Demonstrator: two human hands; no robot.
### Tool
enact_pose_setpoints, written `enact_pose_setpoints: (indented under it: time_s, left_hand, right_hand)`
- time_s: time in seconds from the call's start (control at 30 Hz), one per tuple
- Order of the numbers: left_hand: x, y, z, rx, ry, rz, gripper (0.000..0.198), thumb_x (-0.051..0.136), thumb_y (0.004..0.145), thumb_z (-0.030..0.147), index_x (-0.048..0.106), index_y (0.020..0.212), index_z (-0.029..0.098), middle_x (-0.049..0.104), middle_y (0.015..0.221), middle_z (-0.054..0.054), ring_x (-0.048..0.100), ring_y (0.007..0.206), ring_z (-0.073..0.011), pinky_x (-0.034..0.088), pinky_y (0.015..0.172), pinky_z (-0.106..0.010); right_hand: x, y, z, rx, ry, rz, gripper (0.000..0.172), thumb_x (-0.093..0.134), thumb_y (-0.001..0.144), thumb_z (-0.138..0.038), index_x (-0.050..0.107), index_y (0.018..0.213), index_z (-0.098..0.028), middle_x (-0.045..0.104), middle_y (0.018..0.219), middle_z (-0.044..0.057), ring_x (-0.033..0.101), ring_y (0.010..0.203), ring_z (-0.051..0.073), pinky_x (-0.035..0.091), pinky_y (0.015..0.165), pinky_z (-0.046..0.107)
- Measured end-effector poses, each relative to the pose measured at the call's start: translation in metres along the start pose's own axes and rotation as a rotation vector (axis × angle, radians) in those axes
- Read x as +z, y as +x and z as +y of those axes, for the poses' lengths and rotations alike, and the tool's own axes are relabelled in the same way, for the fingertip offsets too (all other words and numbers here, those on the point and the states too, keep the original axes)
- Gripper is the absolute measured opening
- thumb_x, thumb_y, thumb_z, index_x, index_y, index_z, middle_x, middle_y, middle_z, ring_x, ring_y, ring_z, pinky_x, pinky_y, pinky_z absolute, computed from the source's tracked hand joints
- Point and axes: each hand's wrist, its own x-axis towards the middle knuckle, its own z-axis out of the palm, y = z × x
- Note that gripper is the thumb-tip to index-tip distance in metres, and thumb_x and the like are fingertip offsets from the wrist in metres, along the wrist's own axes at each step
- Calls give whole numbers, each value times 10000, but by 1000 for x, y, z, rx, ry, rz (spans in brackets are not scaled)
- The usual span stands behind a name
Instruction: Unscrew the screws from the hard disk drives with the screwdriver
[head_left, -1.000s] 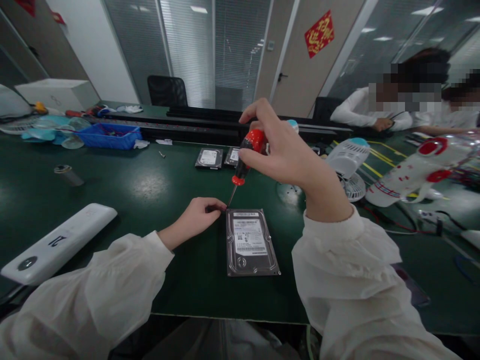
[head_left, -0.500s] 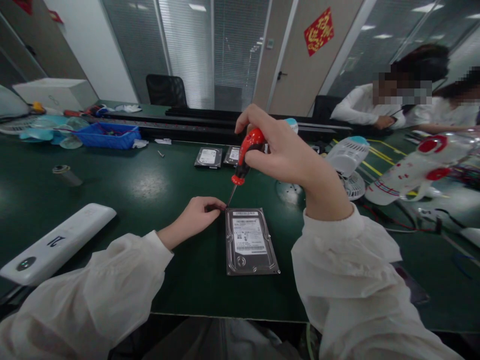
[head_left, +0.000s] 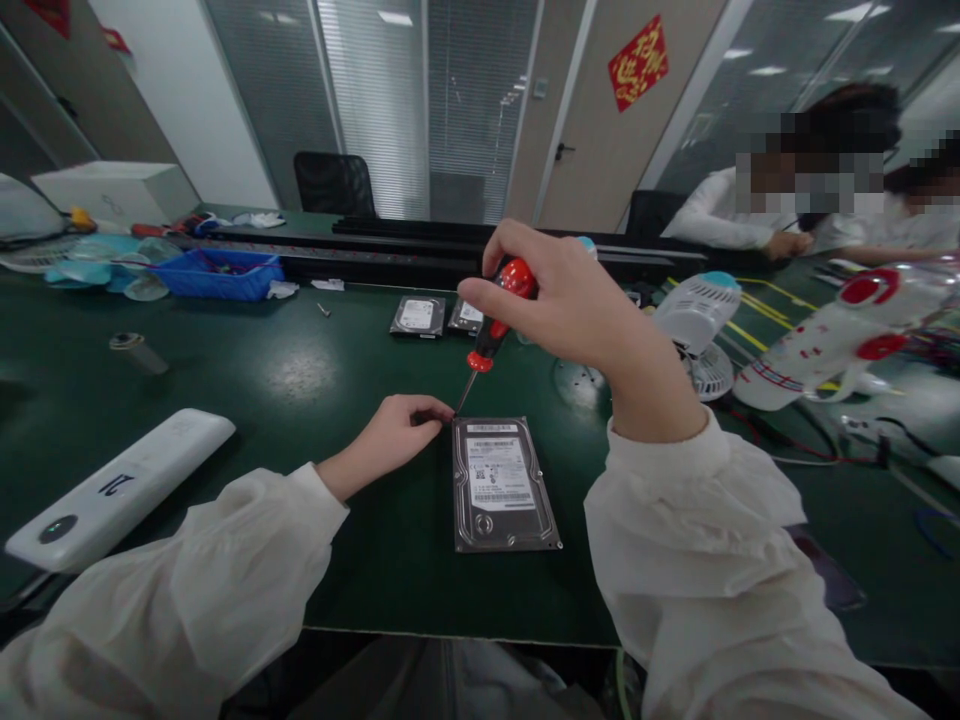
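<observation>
A silver hard drive (head_left: 499, 485) with a white label lies flat on the green table. My right hand (head_left: 551, 295) grips a red and black screwdriver (head_left: 491, 335) by its handle, from above. The screwdriver leans, and its thin shaft runs down to the drive's far left corner. At that same corner my left hand (head_left: 401, 430) is closed, thumb and fingertips together beside the tip. Whatever those fingertips pinch is too small to make out. Behind my right hand are two more hard drives, one in full view (head_left: 418, 316) and one (head_left: 466, 314) partly covered.
To the left lie a white numbered device (head_left: 124, 490), a small metal cylinder (head_left: 139, 352) and a blue tray (head_left: 219, 273). A small white fan (head_left: 701, 320) and a white and red bottle (head_left: 814, 340) stand at right. Two people sit beyond them.
My right thumb has swung out along the screwdriver handle, and the fingers have shifted around it. The screwdriver tip and my left hand stay at the drive's corner.
</observation>
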Motion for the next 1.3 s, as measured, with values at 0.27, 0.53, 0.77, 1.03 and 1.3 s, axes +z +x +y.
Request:
enact_pose_setpoints:
  time_s: [0.27, 0.53, 0.77, 1.03, 1.3]
  left_hand:
    - [1, 1, 0, -9, 2, 2, 264, 585, 859, 208, 791, 1023, 192, 800, 1061, -50, 734, 1010, -234, 579, 947, -392]
    - [1, 0, -3, 1, -4, -14, 275, 583, 877, 228, 786, 1058, 185, 792, 1087, -58, 729, 1025, -234, 577, 954, -402]
    - [0, 0, -5, 13, -3, -13, 278, 589, 887, 245, 786, 1078, 201, 789, 1108, -51, 721, 1065, -238, 571, 976, -402]
    - [1, -1, -3, -4, 5, -1, 274, 592, 878, 236, 787, 1068, 202, 790, 1107, -52, 723, 1056, -241, 574, 968, -412]
    - [0, 0, 0, 0, 19, -1, 262, 590, 882, 247, 786, 1048, 194, 796, 1076, -50, 728, 1011, -235, 577, 920, -383]
  right_hand:
    - [1, -1, 2, -6, 10, -4, 266, 588, 850, -286, 469, 1083, -239, 532, 806, -11, 454, 688, 155, 337, 690, 326]
    - [3, 1, 3, 17, -65, 33, 200, 597, 879, -376, 491, 971, -233, 569, 825, 24, 484, 721, 186, 341, 716, 342]
    - [1, -1, 2, 33, -43, 48, 256, 583, 903, -463, 522, 873, -217, 579, 771, 24, 478, 707, 168, 325, 680, 328]
    - [-2, 0, 3, 5, -5, -8, 165, 609, 827, -278, 546, 972, -230, 592, 824, 13, 481, 705, 165, 362, 688, 340]
    - [-2, 0, 8, -13, 1, -2, 182, 643, 808, -280, 548, 951, -217, 598, 862, 15, 506, 735, 163, 365, 689, 329]
